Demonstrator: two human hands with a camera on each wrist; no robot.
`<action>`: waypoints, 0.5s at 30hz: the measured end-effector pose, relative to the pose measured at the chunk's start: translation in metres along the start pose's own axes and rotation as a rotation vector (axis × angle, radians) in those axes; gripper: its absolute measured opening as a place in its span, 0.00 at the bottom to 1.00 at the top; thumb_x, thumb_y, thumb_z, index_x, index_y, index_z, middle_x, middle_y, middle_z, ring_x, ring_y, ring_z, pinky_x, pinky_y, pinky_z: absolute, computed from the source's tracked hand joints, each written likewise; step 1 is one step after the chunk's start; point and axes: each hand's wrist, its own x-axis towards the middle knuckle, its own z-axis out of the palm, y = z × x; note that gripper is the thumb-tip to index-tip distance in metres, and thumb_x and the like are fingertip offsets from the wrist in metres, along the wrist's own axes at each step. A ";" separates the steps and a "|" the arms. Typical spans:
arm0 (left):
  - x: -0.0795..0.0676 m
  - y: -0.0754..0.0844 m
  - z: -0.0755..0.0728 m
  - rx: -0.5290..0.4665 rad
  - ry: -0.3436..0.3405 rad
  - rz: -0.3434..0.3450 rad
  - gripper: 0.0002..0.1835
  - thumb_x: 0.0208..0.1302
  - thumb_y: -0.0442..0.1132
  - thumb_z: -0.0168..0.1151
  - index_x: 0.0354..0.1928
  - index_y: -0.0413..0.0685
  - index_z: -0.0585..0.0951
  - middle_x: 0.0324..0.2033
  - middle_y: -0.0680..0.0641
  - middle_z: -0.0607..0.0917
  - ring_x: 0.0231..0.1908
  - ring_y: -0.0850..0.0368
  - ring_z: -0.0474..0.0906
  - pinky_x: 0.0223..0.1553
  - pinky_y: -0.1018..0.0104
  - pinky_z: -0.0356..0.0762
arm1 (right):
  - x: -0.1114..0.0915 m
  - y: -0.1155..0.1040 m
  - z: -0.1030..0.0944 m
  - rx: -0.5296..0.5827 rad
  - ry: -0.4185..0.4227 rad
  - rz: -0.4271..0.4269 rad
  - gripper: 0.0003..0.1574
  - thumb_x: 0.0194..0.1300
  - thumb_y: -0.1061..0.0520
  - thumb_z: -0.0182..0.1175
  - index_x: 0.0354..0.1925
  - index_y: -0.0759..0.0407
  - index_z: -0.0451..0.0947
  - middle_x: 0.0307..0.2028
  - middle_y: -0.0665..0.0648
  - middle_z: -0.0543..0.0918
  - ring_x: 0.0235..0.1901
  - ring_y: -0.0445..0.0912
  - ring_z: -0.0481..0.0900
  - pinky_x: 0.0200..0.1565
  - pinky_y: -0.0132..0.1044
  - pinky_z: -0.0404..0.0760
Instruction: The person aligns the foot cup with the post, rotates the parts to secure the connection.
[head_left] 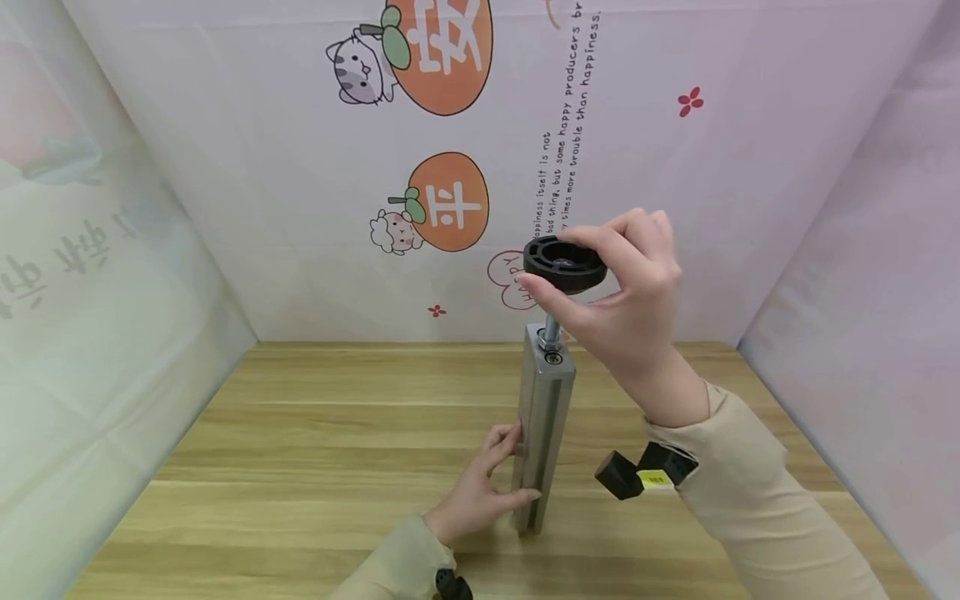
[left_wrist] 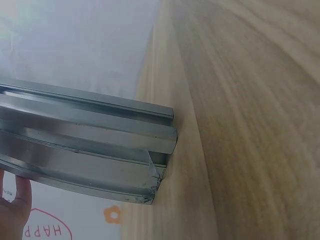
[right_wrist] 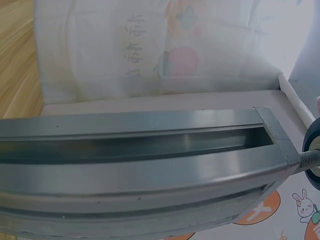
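Note:
A grooved aluminium profile (head_left: pixel 542 433) stands upright on the table, tilted slightly in the head view. Low on it, my left hand (head_left: pixel 474 493) grips its sides between thumb and fingers. From the profile's top end rises a threaded rod (right_wrist: pixel 309 159) with a nut (head_left: pixel 550 342) near its base. It carries a round black levelling foot (head_left: pixel 567 278), whose rim my right hand (head_left: pixel 637 287) pinches between thumb and fingers. In the left wrist view the profile's lower end (left_wrist: pixel 160 145) meets the wood, with a torn scrap of film on it.
The wood-grain table (head_left: pixel 315 450) spreads around the profile. White printed cloth (head_left: pixel 300 208) with orange fruit pictures hangs behind it, and pale cloth walls (head_left: pixel 105 333) flank both sides. A black wrist camera (head_left: pixel 621 475) sits at my right cuff.

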 end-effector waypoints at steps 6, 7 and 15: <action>0.001 0.003 -0.001 0.000 -0.004 -0.016 0.55 0.54 0.28 0.68 0.74 0.59 0.43 0.59 0.39 0.65 0.58 0.60 0.63 0.59 0.63 0.68 | -0.007 0.007 -0.001 0.202 -0.025 0.093 0.44 0.52 0.29 0.64 0.37 0.71 0.79 0.33 0.55 0.75 0.38 0.44 0.67 0.45 0.32 0.62; 0.000 0.003 -0.001 -0.005 -0.003 -0.025 0.55 0.54 0.29 0.68 0.74 0.60 0.43 0.59 0.40 0.65 0.59 0.61 0.63 0.60 0.63 0.68 | -0.008 0.009 -0.001 0.306 -0.055 0.139 0.42 0.55 0.31 0.62 0.40 0.71 0.79 0.36 0.54 0.75 0.41 0.42 0.68 0.46 0.32 0.65; 0.000 0.002 0.000 -0.022 0.004 -0.047 0.55 0.53 0.28 0.68 0.74 0.61 0.44 0.59 0.40 0.65 0.59 0.61 0.63 0.58 0.62 0.69 | -0.009 0.033 -0.006 1.300 -0.487 0.594 0.30 0.67 0.42 0.45 0.63 0.54 0.65 0.48 0.55 0.76 0.52 0.46 0.73 0.59 0.39 0.66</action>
